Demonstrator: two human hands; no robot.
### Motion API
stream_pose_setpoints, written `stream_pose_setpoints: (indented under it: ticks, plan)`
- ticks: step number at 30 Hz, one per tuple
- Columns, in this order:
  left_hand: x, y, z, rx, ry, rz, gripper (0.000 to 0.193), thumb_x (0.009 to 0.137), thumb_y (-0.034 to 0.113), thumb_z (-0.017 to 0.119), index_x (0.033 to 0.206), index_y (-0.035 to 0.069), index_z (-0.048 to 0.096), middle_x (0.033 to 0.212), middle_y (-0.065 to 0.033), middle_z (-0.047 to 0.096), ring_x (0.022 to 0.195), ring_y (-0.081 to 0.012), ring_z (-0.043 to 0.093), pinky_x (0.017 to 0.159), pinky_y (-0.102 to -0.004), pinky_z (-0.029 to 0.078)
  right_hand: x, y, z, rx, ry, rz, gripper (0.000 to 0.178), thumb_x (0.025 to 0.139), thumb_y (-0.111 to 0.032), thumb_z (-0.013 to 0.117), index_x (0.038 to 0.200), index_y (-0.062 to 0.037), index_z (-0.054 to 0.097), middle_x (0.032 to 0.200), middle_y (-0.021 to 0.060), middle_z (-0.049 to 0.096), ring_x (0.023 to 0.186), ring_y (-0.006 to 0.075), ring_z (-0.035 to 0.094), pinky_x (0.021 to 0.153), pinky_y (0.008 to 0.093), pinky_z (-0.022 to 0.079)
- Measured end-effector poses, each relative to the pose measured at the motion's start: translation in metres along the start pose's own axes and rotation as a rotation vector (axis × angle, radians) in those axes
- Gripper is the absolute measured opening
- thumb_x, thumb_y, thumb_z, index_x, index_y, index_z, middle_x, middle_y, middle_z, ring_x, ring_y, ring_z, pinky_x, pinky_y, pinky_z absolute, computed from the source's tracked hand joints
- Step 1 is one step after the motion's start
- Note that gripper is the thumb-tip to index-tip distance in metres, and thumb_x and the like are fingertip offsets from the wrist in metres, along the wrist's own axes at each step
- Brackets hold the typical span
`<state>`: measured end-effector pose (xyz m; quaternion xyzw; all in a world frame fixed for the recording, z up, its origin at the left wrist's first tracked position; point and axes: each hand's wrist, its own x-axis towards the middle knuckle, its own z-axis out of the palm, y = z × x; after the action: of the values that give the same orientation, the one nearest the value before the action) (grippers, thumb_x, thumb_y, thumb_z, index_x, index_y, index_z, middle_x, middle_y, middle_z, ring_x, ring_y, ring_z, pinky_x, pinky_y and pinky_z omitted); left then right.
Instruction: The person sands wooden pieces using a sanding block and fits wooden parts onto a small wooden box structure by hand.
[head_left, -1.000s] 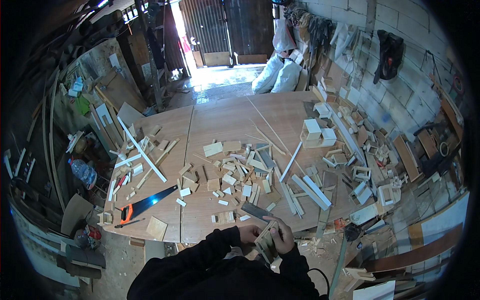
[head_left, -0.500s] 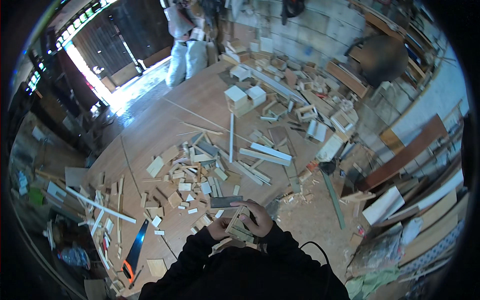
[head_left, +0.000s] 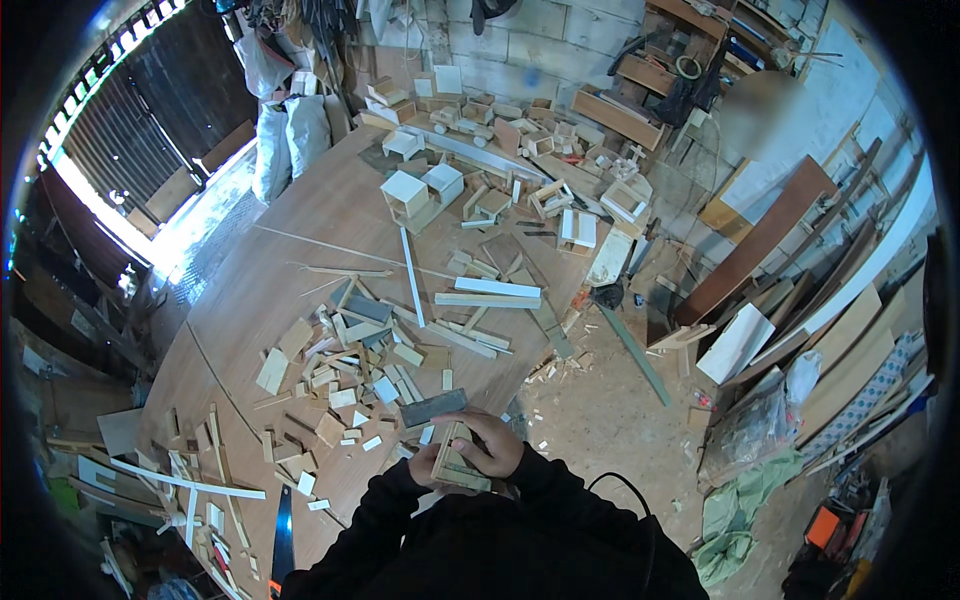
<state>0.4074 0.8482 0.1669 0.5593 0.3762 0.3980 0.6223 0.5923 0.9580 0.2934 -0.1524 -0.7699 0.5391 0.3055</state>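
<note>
Close to my body, at the table's near edge, I hold a small wooden box-like piece (head_left: 462,476) made of pale strips. My left hand (head_left: 424,466) is closed on its left side, most of its fingers hidden behind the wood. From the right, my right hand (head_left: 492,443) wraps round the same piece, with the thumb over its face. Just beyond my hands lies a dark grey block (head_left: 433,408). A heap of small offcuts (head_left: 343,398) spreads over the table to the left of it.
On the table (head_left: 270,290), a white strip (head_left: 412,278) and longer pale battens (head_left: 487,300) lie farther out. White-topped wooden boxes (head_left: 405,194) stand near the back. A handsaw (head_left: 284,530) rests at the lower left. Boards (head_left: 765,240) lean along the right wall.
My view has shifted, so the table and saw sit differently in the picture. Both hands still grip the wooden box-like piece, which now looks turned a little more upright.
</note>
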Motion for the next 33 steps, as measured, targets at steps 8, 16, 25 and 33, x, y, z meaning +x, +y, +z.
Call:
stream_pose_setpoints:
  ticks: [8, 16, 25, 33]
  plan:
    - [-0.031, -0.017, -0.017, -0.058, -0.105, -0.033, 0.059, 0.081, 0.01, 0.077, 0.133, 0.005, 0.049, 0.122, -0.0082, 0.06, 0.112, -0.0191, 0.059, 0.094, -0.0345, 0.051, 0.013, 0.0, 0.038, -0.029, -0.065, -0.019, 0.039, 0.096, -0.026, 0.051, 0.125, 0.0, 0.056, 0.111, 0.019, 0.064, 0.102, 0.0342, 0.061, 0.09, 0.0404, 0.046]
    - [-0.041, 0.0, -0.019, -0.206, 0.022, -0.011, 0.052, 0.083, 0.011, 0.075, 0.13, 0.005, 0.054, 0.121, -0.008, 0.061, 0.113, -0.0182, 0.059, 0.093, -0.0326, 0.051, 0.028, -0.008, 0.052, -0.147, -0.129, 0.002, 0.038, 0.095, -0.025, 0.052, 0.125, -0.0012, 0.056, 0.111, 0.0195, 0.064, 0.102, 0.0361, 0.061, 0.091, 0.0419, 0.046]
    - [-0.057, -0.042, -0.024, -0.158, 0.09, 0.051, 0.053, 0.085, 0.017, 0.073, 0.133, 0.006, 0.052, 0.123, -0.0054, 0.06, 0.112, -0.0181, 0.059, 0.096, -0.0341, 0.049, 0.028, -0.006, 0.072, -0.145, -0.165, 0.038, 0.038, 0.095, -0.024, 0.052, 0.127, -0.0029, 0.055, 0.108, 0.0185, 0.065, 0.098, 0.0357, 0.062, 0.089, 0.0415, 0.047]
    - [-0.062, -0.01, -0.023, -0.288, 0.108, -0.003, 0.059, 0.085, 0.018, 0.074, 0.136, 0.008, 0.048, 0.13, -0.0075, 0.055, 0.121, -0.0215, 0.053, 0.103, -0.0364, 0.043, 0.033, 0.002, 0.085, -0.131, -0.197, 0.045, 0.037, 0.095, -0.023, 0.053, 0.126, -0.0033, 0.056, 0.11, 0.0186, 0.064, 0.099, 0.0353, 0.061, 0.089, 0.0409, 0.047]
